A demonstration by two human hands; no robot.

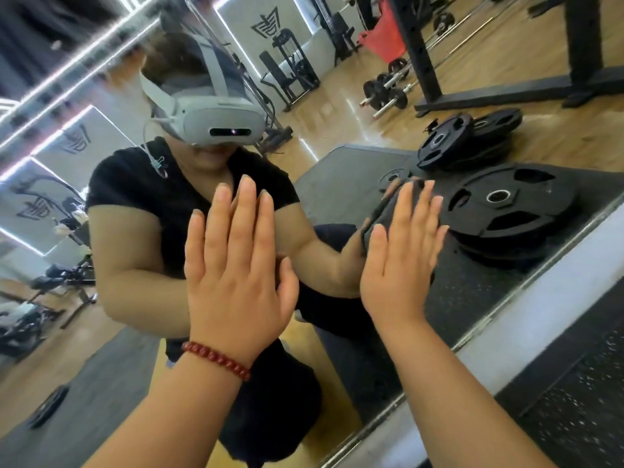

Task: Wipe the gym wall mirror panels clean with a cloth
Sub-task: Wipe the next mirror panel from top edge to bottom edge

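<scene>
The straight fingers (410, 211) of the right hand (401, 261) are laid flat over a dark cloth (378, 217), which is pressed against the mirror (101, 130) rather than grasped; only its edge is seen past the fingertips and along the hand's left side. The left hand (236, 265) is spread flat on the glass just left of the cloth, fingers extended and holding nothing, a red bead bracelet (216, 359) at its wrist.

Wiping is judged to be under way low on this panel. How much glass has been cleaned cannot be told, since the surface is blurred and full of reflections; the upper left of the panel probably remains to be done.

Right of the cloth and below it, the mirror is bounded by a pale bottom ledge (540, 319), beyond which speckled floor (574, 400) lies. Open glass for strokes is left above and to the left of the cloth.
</scene>
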